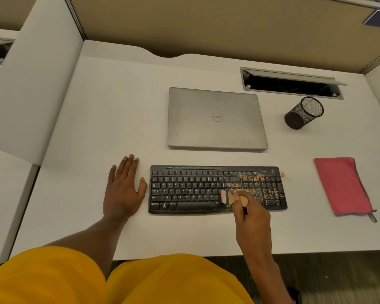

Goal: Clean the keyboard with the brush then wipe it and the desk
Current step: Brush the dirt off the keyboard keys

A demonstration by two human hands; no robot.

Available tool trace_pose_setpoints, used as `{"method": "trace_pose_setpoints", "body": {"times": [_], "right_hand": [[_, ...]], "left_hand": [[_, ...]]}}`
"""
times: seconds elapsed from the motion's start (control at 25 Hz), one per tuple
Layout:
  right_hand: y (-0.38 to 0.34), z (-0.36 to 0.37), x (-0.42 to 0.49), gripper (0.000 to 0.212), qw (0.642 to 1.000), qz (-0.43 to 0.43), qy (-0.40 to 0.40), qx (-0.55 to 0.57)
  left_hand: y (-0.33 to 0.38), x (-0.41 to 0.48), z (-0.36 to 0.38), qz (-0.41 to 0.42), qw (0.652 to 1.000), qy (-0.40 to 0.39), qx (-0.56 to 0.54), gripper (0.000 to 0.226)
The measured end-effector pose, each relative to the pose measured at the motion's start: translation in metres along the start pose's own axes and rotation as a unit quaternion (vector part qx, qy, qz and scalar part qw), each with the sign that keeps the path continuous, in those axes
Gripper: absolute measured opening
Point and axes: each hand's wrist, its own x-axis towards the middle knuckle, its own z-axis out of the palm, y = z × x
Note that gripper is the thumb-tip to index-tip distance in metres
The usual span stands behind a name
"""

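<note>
Now the right hand (251, 213) pinches a small brush (226, 197) on the crumb-strewn black keyboard (195, 189). At nine o'clock of it, the left hand (123, 189) lies spread flat on the white desk (119, 106).

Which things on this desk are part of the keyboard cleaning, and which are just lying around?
In the job: keyboard with crumbs on its right end; brush, held by the right hand; red cloth; desk.

Lying about: closed laptop; mesh pen cup; open cable hatch.

black keyboard (217, 189), pink cloth (342, 185), white desk (119, 117)
</note>
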Motion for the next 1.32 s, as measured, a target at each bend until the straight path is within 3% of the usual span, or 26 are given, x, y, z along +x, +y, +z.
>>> {"method": "trace_pose_setpoints", "body": {"times": [0.16, 0.28, 0.52, 0.8, 1.0, 1.2, 1.32], "right_hand": [[0.006, 0.008, 0.0, 0.021, 1.0, 0.004, -0.027, -0.009], [0.009, 0.004, -0.003, 0.015, 0.997, 0.017, -0.053, -0.044], [-0.01, 0.013, 0.001, 0.015, 0.999, -0.006, -0.007, 0.032], [-0.005, 0.012, -0.003, 0.014, 0.998, 0.005, -0.061, -0.028], [-0.008, 0.012, -0.002, 0.018, 0.999, -0.023, -0.032, 0.01], [-0.001, 0.012, -0.015, 0.014, 0.996, -0.009, -0.082, -0.029], [0.002, -0.003, -0.014, 0.014, 0.999, -0.01, -0.043, -0.015]], "left_hand": [[0.0, 0.0, 0.0, -0.001, 1.0, 0.0, 0.003, 0.075], [0.0, 0.0, 0.0, 0.0, 1.0, 0.002, 0.003, 0.075], [0.0, 0.0, 0.0, -0.003, 1.0, 0.001, 0.004, 0.075], [0.0, 0.0, -0.001, 0.001, 1.0, 0.006, -0.006, 0.074], [0.0, 0.001, -0.001, -0.004, 1.0, -0.003, 0.004, 0.074], [0.0, 0.0, 0.0, -0.003, 1.0, -0.002, 0.003, 0.075], [0.0, 0.0, 0.001, -0.002, 1.0, -0.001, 0.004, 0.075]]}}
